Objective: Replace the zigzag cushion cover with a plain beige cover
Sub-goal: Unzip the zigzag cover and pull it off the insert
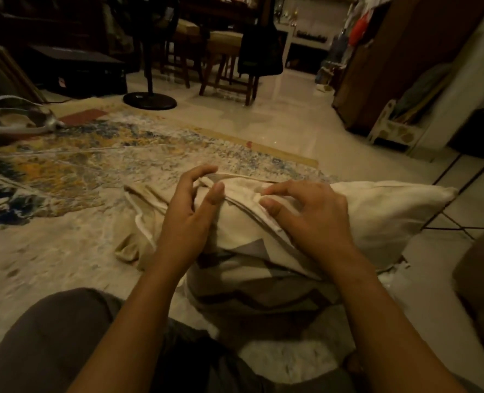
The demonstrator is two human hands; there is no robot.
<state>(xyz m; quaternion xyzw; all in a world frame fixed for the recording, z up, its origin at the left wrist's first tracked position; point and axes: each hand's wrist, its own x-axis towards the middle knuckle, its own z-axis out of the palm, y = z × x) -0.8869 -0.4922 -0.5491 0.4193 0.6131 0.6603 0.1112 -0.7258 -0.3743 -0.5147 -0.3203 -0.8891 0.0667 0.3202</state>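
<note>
Low in the middle of the frame, a cushion lies in front of a seated person, its white end sticking out to the right. A zigzag cover in brown and cream bands wraps its near, lower part. A beige cover lies crumpled at left centre, partly under the cushion, on a patterned rug. Both hands are on top of the cushion, near each other but apart. The left hand has bent, spread fingers over a ridge of cloth, thumb straight against it; whether it grips cannot be told. The right hand pinches a small fold of the cushion's pale cloth between thumb and forefinger. A grey-trousered leg fills the lower left. At upper centre stand a fan base and wooden chairs on a pale tiled floor.
</note>
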